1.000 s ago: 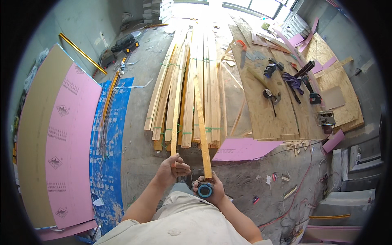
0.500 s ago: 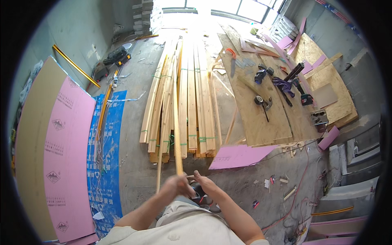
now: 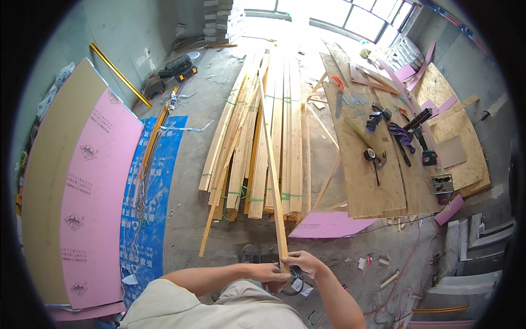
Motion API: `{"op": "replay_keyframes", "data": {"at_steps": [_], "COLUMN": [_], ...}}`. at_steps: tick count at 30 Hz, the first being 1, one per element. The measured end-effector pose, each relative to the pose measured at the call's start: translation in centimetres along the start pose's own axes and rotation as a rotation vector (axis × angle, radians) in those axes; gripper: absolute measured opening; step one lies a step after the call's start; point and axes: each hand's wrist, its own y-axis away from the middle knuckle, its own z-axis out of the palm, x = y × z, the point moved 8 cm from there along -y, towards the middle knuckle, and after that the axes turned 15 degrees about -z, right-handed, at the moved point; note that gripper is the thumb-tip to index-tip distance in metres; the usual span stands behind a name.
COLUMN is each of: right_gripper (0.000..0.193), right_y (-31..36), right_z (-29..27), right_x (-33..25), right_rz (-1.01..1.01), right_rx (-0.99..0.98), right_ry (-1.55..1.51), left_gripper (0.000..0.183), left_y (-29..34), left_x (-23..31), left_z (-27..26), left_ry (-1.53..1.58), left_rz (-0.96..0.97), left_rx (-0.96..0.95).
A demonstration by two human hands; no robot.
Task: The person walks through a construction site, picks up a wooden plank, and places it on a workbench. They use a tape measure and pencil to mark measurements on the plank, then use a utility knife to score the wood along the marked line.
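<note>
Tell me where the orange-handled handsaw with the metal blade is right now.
The orange-handled handsaw lies right of centre in the head view, on the large brown wooden board, near its left edge and left of the flat grey pieces.

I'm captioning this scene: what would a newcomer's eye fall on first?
Probably the lumber stack up the middle, then the pink board along the left and the tool-strewn wooden panel at right. At bottom centre, the left hand and right hand meet on a wood strip.

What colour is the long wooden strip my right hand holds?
Pale yellow-brown; the long wooden strip shows best in the head view.
</note>
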Motion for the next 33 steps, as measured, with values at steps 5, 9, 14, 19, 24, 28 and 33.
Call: {"op": "replay_keyframes", "data": {"at_steps": [5,9,14,19,24,28,33], "right_gripper": [0.047,0.046,0.051,0.047,0.048,0.041,0.033], "right_y": [4.2,10.0,24.9,40.1,51.9,55.0,58.5], "right_z": [-3.2,-3.3,-1.3,-0.2,2.5,0.5,-7.7], "right_x": [-0.4,2.8,9.6,17.3,25.7,33.5,42.6], "right_rz": [-0.073,0.002,0.223,0.474,0.853,0.873,0.717], "right_rx": [0.265,-0.049,-0.113,-0.042,0.100,0.203,0.462], "right_ry": [-0.193,0.212,0.407,0.598,0.761,0.872,1.028], "left_gripper": [0.059,0.037,0.066,0.089,0.067,0.043,0.034], "left_y": [-2.2,-3.4,-8.5,-15.2,-20.9,-25.3,-23.1], "left_x": [-7.7,-8.4,-5.9,-2.8,4.0,1.2,4.8], "left_z": [-9.7,-18.3,-26.2,-28.6,-22.4,-19.3,-12.3], "left_ry": [0.098,0.714,1.112,1.164,1.226,1.310,1.387], "left_rz": [-0.050,0.066,0.163,0.101,0.222,0.105,0.281], "left_rx": [0.356,0.443,0.438,0.356,-0.036,0.276,0.325]}}
